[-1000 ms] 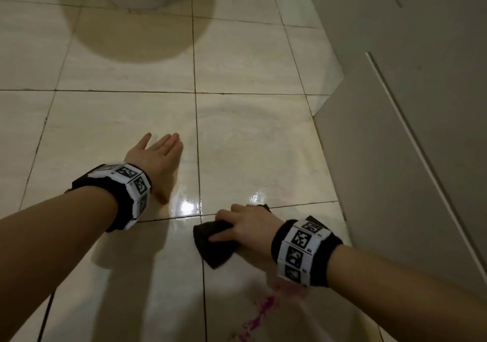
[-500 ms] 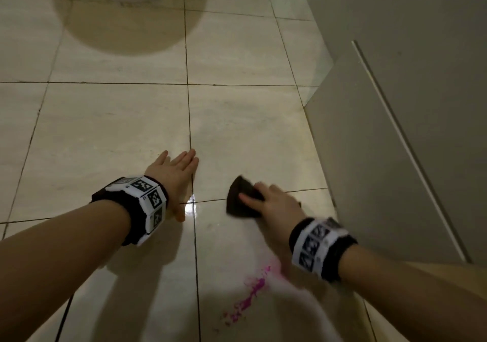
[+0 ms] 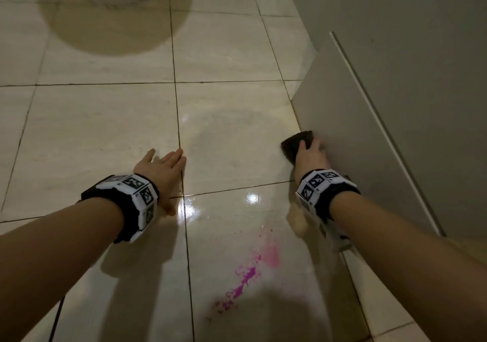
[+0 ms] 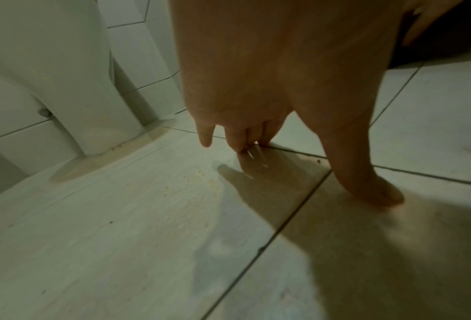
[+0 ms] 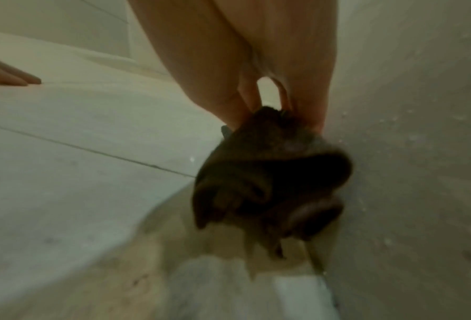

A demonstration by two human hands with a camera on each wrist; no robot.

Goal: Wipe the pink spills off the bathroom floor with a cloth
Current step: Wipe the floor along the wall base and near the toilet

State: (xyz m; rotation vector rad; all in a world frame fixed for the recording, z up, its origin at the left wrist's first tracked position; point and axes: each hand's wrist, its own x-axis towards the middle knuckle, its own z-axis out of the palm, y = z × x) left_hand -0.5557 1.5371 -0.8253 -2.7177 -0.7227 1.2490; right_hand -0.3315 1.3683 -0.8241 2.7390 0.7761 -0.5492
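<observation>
Nearest, the spill [image 3: 247, 275]: pink streak on the wet floor [image 3: 105, 136], lying behind both hands, closer to me than either wrist and between my forearms. Not yet wiped. Tile around it shines with water, so I judge it slick.

Left hand [image 3: 160, 170]: flat on the floor, fingers straight and spread a little, tips and thumb touching tile in the left wrist view. Holds nothing; I read it as a prop for my weight.

Right hand [image 3: 309, 154]: fingers curled round the cloth [image 3: 296, 142], a dark bunched wad, folds hanging loose in the right wrist view. Soft, limp and light by the look; likely damp, cannot confirm. Best gripped from on top in a bunch, as now, with a broad fold pressed flat under the palm for wiping.

Edges: cloth and knuckles sit hard by the panel [image 3: 369, 131] to the right of my right hand; whether they touch it I cannot tell. No room that way. Open tile lies between the hands and back toward me. Beyond the left hand, well off, the toilet base [image 4: 64, 97].
</observation>
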